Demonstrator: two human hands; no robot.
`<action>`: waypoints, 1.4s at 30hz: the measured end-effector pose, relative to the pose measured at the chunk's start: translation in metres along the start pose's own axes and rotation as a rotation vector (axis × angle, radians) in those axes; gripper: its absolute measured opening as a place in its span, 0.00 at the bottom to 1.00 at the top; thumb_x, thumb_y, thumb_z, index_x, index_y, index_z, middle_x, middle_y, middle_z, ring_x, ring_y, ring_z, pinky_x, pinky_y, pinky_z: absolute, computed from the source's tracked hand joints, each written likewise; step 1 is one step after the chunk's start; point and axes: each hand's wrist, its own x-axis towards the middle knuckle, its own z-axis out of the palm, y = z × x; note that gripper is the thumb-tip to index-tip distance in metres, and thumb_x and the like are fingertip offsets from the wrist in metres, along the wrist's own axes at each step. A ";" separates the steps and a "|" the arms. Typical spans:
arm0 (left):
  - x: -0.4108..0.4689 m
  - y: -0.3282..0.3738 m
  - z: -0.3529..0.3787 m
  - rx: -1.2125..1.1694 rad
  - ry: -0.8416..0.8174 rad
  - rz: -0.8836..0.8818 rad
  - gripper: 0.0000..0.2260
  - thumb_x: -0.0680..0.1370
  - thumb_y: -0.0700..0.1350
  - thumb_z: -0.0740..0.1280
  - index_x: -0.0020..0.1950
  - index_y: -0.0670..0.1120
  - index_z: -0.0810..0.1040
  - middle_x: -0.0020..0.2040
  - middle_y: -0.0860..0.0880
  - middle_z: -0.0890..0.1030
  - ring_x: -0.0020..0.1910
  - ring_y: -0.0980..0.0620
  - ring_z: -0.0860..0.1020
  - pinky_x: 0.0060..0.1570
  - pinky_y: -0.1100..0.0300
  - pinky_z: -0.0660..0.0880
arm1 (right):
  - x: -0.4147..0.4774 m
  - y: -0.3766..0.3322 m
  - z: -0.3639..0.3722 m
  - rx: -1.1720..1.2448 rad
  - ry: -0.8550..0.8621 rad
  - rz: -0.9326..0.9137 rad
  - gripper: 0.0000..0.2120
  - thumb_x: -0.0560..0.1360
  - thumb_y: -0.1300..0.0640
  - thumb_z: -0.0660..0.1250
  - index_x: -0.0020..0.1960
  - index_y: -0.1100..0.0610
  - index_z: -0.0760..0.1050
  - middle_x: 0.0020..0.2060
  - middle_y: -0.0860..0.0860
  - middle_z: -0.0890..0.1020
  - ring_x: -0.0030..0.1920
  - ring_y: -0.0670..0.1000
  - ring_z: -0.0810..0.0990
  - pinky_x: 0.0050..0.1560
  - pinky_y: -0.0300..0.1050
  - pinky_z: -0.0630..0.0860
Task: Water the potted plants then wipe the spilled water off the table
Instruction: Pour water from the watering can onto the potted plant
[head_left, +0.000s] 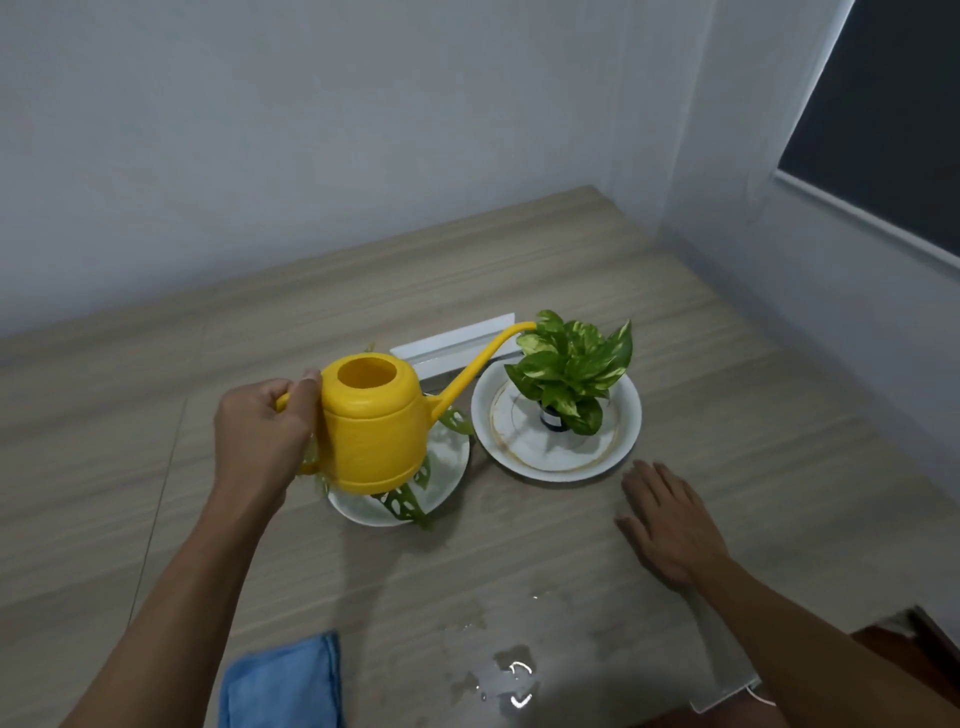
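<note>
My left hand (262, 436) grips the handle of a yellow watering can (374, 423), held above the left white plate (441, 467). The can's long spout tip reaches the leaves of a green variegated potted plant (569, 371), which stands in a small dark pot on the right white plate (618, 447). A second plant with holed leaves (408, 506) lies mostly hidden under the can. My right hand (670, 525) rests flat on the table, fingers apart, just right of the plates. A water puddle (511, 680) glistens near the front edge. A folded blue cloth (283, 686) lies front left.
The wooden table (727, 338) sits in a room corner, with white walls behind and to the right. A white rectangular object (452, 340) lies behind the plates. A dark window (893, 119) is at upper right. The table's right front corner (727, 691) is beside my right arm.
</note>
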 end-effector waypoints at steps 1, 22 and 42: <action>0.001 0.004 0.006 0.030 0.001 0.003 0.26 0.80 0.51 0.66 0.34 0.29 0.73 0.27 0.33 0.70 0.27 0.43 0.69 0.30 0.40 0.74 | 0.004 0.005 0.001 0.002 -0.013 -0.003 0.30 0.81 0.39 0.48 0.77 0.53 0.59 0.78 0.52 0.58 0.78 0.56 0.52 0.75 0.55 0.54; 0.008 0.056 0.057 0.295 0.035 0.017 0.25 0.78 0.55 0.64 0.37 0.32 0.79 0.32 0.31 0.79 0.28 0.37 0.73 0.33 0.43 0.76 | 0.039 0.055 0.037 0.065 -0.042 -0.083 0.30 0.78 0.37 0.51 0.76 0.49 0.63 0.77 0.51 0.63 0.76 0.59 0.59 0.71 0.61 0.57; -0.006 0.064 0.045 0.331 0.074 0.059 0.27 0.78 0.54 0.63 0.30 0.33 0.73 0.26 0.33 0.73 0.25 0.40 0.69 0.32 0.45 0.74 | 0.038 0.057 0.040 0.061 -0.009 -0.086 0.30 0.78 0.36 0.48 0.75 0.48 0.65 0.76 0.52 0.66 0.76 0.57 0.58 0.71 0.58 0.54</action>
